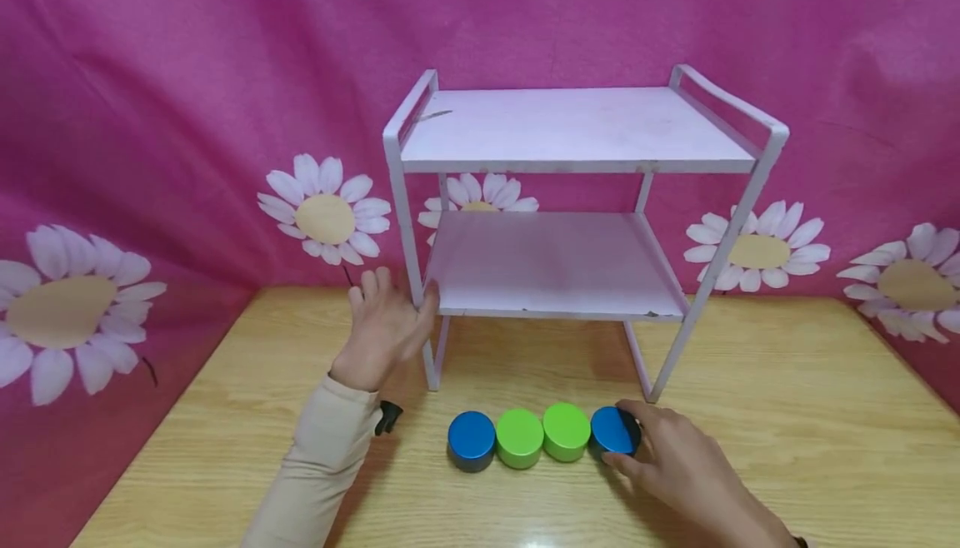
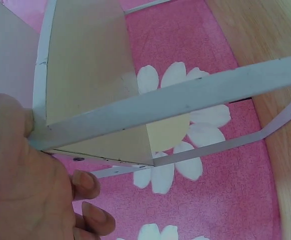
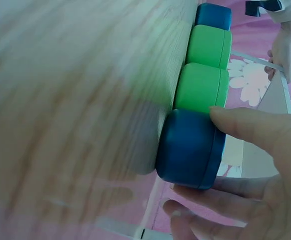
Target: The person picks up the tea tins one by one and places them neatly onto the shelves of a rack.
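Round glossy blue canister (image 1: 608, 429), upright in lower frame, right of centre, clamped between thumb and fingers of right hand (image 1: 686, 465), the nearer one; touching round green canister (image 1: 567, 431) at left. Farther up-left, pale two-tier rack (image 1: 555, 269), gripped at left post by left hand (image 1: 384, 323). Open wooden tabletop (image 1: 450, 515) below.

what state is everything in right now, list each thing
left hand: gripping the rack's left front post
right hand: holding the rightmost blue container
rightmost blue container: upright, closed, between thumb and fingers
two green containers: upright, closed, side by side
leftmost blue container: upright on the table, not held
rack: standing upright, front edges chipped
pink backdrop: hanging, creased
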### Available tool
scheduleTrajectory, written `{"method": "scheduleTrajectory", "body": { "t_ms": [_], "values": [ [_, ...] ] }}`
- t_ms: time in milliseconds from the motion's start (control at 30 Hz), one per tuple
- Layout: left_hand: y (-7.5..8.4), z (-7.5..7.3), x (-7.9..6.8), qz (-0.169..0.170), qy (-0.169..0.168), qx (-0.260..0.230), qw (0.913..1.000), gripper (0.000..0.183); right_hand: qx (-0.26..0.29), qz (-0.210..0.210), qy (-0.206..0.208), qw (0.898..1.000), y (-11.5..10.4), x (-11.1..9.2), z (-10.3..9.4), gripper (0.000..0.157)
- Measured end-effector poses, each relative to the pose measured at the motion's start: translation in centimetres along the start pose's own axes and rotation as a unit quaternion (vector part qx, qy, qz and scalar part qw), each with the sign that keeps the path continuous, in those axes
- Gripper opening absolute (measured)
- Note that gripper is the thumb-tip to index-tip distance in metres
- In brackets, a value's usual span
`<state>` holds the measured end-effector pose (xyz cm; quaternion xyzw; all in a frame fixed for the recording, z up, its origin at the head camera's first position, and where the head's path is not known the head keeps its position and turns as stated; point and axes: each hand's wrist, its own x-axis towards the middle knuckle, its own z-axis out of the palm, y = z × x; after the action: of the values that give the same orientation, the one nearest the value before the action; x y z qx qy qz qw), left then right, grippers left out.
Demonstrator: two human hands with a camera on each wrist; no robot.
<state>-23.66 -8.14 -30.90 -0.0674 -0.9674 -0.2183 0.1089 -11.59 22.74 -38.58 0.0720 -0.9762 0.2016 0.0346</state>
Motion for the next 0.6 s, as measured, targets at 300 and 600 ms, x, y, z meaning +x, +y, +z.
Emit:
{"method": "scheduleTrajectory", "body": {
  "t_ms": [300,600],
  "values": [
    [-0.10,0.11,0.10,0.007,-0.004,-0.011,0.9999,0.047,0.051,0.005,-0.012,0.999,0.33,0.31,0.14,0.056],
    [-0.23,0.11,0.01,0.013,0.008,-0.013,0.9998,0.044,0.059,-0.003,-0.001,0.998,0.31,0.31,0.09,0.056]
  ]
}}
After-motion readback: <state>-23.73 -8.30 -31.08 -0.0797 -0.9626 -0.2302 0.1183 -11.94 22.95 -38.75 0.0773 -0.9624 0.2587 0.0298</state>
